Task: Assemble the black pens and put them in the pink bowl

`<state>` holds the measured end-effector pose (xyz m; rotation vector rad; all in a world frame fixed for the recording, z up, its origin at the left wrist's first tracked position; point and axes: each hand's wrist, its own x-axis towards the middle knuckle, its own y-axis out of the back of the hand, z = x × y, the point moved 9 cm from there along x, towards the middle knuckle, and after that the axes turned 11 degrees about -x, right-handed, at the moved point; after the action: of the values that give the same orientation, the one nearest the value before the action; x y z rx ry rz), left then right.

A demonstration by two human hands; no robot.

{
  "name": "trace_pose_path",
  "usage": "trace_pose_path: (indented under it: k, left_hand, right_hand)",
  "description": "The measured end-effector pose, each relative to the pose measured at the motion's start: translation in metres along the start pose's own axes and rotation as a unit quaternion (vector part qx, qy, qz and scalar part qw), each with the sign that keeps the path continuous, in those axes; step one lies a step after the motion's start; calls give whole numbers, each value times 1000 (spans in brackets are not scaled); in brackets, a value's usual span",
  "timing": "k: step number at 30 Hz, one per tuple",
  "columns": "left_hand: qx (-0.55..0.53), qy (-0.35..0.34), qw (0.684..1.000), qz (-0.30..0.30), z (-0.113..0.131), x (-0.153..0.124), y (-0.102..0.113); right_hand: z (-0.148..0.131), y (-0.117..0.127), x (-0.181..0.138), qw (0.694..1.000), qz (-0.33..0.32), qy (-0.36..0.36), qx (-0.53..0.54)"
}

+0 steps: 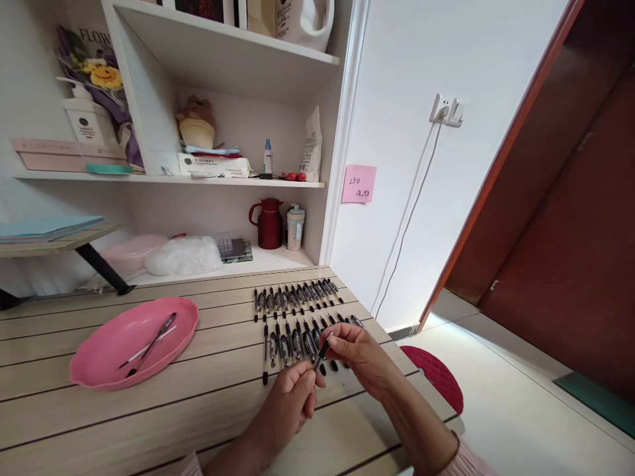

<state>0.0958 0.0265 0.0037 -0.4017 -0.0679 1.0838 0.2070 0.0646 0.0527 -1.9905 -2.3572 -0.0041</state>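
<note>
Between my two hands is a black pen [323,348], tilted up to the right. My left hand [296,391] is closed around its lower part, hiding that end. With thumb and fingers my right hand [353,349] pinches the upper end. Just beyond my hands, a row of black pens and clear-bodied pieces [285,347] lies on the slatted table [208,396]. A second, similar row [292,297] lies behind it. To the left, a pink scalloped tray [96,370] holds a dark pen [161,330] and a thin white stick [163,338].
A white shelf unit [233,182] backs the table, with a dark red jug [270,225] and a pale cup [296,228] on its lowest level. A small raised stand [102,264] is at the left. A red round seat [436,377] is beyond the table's right edge.
</note>
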Motion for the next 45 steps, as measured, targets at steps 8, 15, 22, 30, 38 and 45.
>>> trace_pose_path:
  k: [8, 15, 22, 30, 38, 45]
  left_hand:
    - [-4, -7, 1000, 14, 5, 0, 1]
    - [10, -3, 1000, 16, 4, 1, 3]
    - [14, 5, 1000, 9, 3, 0, 2]
    - [8, 3, 1000, 4, 5, 0, 0]
    - [8, -10, 1000, 11, 6, -1, 1]
    - [-6, -3, 1000, 11, 3, 1, 2]
  right_hand:
    - [-8, 135, 36, 828, 220, -55, -513]
    - [30, 142, 47, 773, 215, -97, -588]
    - [23, 135, 41, 837, 206, -91, -499]
    - [-20, 50, 12, 993, 117, 34, 0]
    - [-33, 18, 7, 996, 60, 67, -27]
    - [-20, -11, 3, 997, -4, 32, -67]
